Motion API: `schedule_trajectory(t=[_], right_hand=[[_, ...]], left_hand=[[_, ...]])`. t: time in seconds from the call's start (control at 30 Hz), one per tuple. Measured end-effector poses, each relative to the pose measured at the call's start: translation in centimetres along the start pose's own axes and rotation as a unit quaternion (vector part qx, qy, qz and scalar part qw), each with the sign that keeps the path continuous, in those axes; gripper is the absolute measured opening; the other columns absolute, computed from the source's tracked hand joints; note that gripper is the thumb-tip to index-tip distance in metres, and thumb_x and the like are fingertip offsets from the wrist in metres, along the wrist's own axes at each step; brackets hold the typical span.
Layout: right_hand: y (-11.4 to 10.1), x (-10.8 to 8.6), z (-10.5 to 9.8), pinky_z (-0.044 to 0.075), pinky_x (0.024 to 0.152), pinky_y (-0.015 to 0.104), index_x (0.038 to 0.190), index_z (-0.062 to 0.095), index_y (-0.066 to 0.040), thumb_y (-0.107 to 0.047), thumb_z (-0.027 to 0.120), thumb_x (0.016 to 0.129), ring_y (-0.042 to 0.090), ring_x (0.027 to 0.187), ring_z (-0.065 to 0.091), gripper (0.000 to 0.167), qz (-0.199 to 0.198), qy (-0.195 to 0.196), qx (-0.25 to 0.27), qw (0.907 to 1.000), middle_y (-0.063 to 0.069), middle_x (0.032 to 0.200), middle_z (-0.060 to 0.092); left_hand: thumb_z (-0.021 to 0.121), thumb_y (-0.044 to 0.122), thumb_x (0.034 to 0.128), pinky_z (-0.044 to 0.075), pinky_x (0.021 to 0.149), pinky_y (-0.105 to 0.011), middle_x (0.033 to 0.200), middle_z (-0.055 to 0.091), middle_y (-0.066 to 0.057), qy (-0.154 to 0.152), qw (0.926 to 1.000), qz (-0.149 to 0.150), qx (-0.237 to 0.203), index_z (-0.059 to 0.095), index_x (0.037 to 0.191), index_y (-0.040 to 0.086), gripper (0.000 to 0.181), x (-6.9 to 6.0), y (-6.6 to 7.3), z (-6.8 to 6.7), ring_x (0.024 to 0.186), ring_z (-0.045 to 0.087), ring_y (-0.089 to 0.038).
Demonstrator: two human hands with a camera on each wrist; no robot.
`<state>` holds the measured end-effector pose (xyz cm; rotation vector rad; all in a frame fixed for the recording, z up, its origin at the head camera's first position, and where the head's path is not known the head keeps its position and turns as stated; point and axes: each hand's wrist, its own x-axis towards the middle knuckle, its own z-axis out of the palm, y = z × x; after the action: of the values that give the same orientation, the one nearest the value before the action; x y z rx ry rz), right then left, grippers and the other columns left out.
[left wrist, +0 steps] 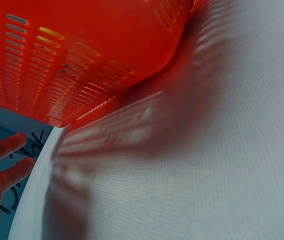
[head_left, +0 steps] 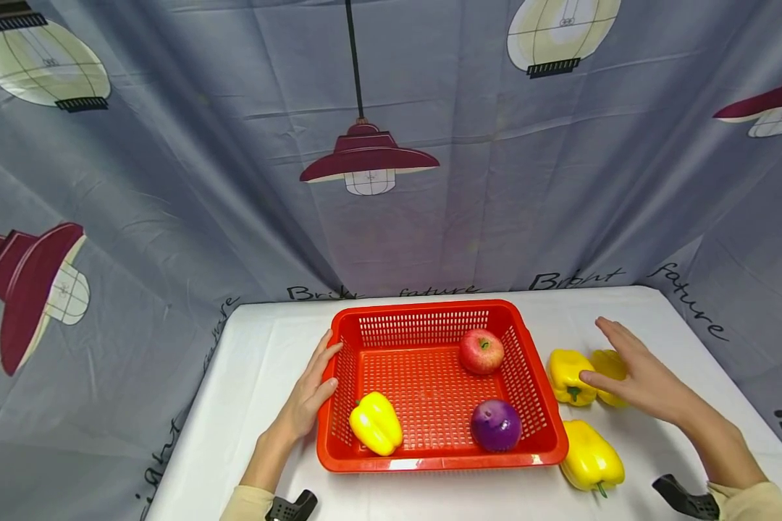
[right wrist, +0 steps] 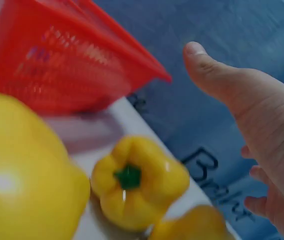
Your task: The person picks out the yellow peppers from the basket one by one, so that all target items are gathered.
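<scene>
Two outstretched hands (head_left: pixel 305 399) flank the red basket (head_left: pixel 420 373).

Basket (head_left: pixel 430 464) set on the surface (head_left: pixel 270 354), with a hand at either side.
Inside the basket, a pepper (head_left: pixel 376 425) is placed in the front left corner, an apple (head_left: pixel 481 352) towards the back right and a round item (head_left: pixel 496 425) at the front right, in front of the apple. The left hand (head_left: pixel 305 396) is held at the basket's left side. On the surface to the right, two peppers (head_left: pixel 568 376) are set side by side towards the back, and a third pepper (head_left: pixel 591 457) is placed in front of them, just beside the front right corner. The right hand (head_left: pixel 646 378) is held above the rightmost pepper (head_left: pixel 612 367). The surface is backed by a curtain (head_left: pixel 247 210).
</scene>
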<state>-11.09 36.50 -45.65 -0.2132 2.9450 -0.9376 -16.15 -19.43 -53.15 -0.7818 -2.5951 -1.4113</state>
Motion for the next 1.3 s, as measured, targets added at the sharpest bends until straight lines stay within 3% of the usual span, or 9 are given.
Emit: schedule_trajectory(t=[0.23, 0.47, 0.67, 0.87, 1.3], right_hand=[[-3.2, 1.2, -0.1, 0.011, 0.106, 0.078, 0.161, 0.012, -0.003, -0.042, 0.078, 0.085, 0.048, 0.149, 0.004, 0.108, -0.055, -0.001, -0.016, 0.9983, 0.029, 0.163, 0.013], [-6.6, 2.6, 0.3, 0.022, 0.103, 0.077, 0.162, 0.018, -0.010, -0.049, 0.081, 0.081, 0.041, 0.151, 0.010, 0.110, -0.098, -0.015, -0.034, 0.9945, 0.020, 0.166, 0.015], [-9.0, 4.0, 1.8, 0.025, 0.106, 0.073, 0.161, 0.021, -0.009, -0.056, 0.080, 0.079, 0.037, 0.152, 0.011, 0.112, -0.141, -0.032, -0.044, 0.9885, 0.012, 0.167, 0.016], [-11.0, 5.4, 3.5, 0.029, 0.110, 0.066, 0.159, 0.026, -0.003, -0.068, 0.074, 0.077, 0.037, 0.152, 0.013, 0.115, -0.184, -0.050, -0.064, 0.9796, 0.014, 0.167, 0.017], [-14.3, 7.3, 6.1, 0.030, 0.113, 0.059, 0.160, 0.026, -0.008, -0.081, 0.065, 0.073, 0.031, 0.152, 0.017, 0.120, -0.233, -0.107, -0.080, 0.9634, 0.013, 0.166, 0.021]], left_hand=[[0.042, 0.031, 0.0986, 0.028, 0.110, -0.066, 0.169, 0.012, 0.001, 0.000, 1.0000, 0.001, 0.002, 0.037, 0.155, 0.013, 0.059, 0.0, 0.1, 0.0, 0.150, 0.022, -0.030], [0.042, 0.029, 0.0988, 0.029, 0.109, -0.067, 0.169, 0.012, 0.000, 0.002, 1.0000, 0.006, 0.004, 0.037, 0.155, 0.012, 0.059, 0.0, 0.0, -0.1, 0.150, 0.022, -0.031], [0.042, 0.027, 0.0986, 0.026, 0.110, -0.068, 0.168, 0.013, -0.002, 0.007, 0.9999, 0.012, 0.001, 0.038, 0.155, 0.012, 0.058, -0.1, -0.2, -0.1, 0.150, 0.022, -0.030], [0.042, 0.029, 0.0982, 0.024, 0.111, -0.067, 0.168, 0.013, 0.000, 0.004, 1.0000, 0.006, -0.002, 0.038, 0.155, 0.014, 0.059, -0.2, -0.1, -0.2, 0.151, 0.020, -0.028], [0.041, 0.028, 0.0986, 0.025, 0.110, -0.068, 0.168, 0.013, -0.001, 0.003, 1.0000, 0.009, -0.003, 0.038, 0.155, 0.014, 0.058, 0.0, -0.1, 0.0, 0.151, 0.021, -0.029]])
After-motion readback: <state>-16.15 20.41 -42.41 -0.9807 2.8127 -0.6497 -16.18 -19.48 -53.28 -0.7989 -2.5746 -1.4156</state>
